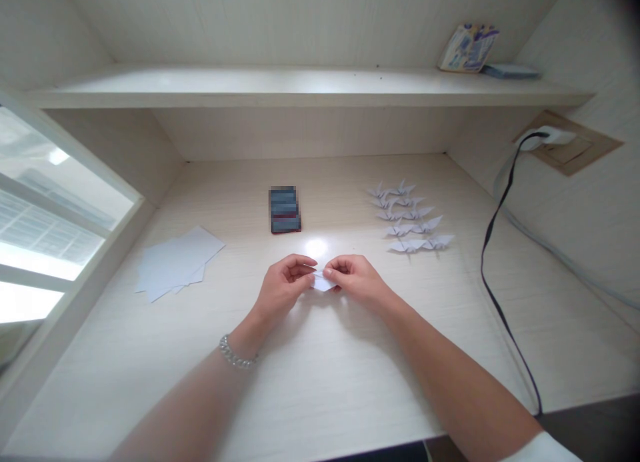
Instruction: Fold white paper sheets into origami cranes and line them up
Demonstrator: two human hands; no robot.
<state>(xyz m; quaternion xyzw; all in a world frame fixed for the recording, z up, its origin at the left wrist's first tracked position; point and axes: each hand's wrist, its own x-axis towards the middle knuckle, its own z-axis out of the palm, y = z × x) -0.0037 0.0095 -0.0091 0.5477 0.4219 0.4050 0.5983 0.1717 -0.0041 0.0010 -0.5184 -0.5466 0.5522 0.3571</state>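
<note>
With both hands drawn close together over the pale tabletop (330, 395), I grip a small piece of folded white paper (324, 283) near the middle of the scene. My left hand (283, 285) pinches its left end and my right hand (359, 279) clamps its right end, the thumbs lying uppermost; the fingertips beneath the fold are partly hidden. A silver chain bracelet (237, 357) circles my left wrist.

To my left, loose white paper sheets (175, 265) lie overlapped and fanned at angles. Beyond my hands, toward the back, rests a dark rectangular object (284, 210), its surface blurred into blocks. To the right of it, folded white paper cranes (411, 214) stand in two close columns, five rows deep, well apart from the paper in my grasp.

Above runs a shelf (310, 81), bearing a colorful packet (469, 49) tilted at its right end beside a flat bluish item (510, 71). On the right wall, a white plug (557, 136) sits in a brownish socket plate (573, 159), and a black cord (483, 255) trails from it toward the front edge. Bright light shows through a window (45, 249) at left.
</note>
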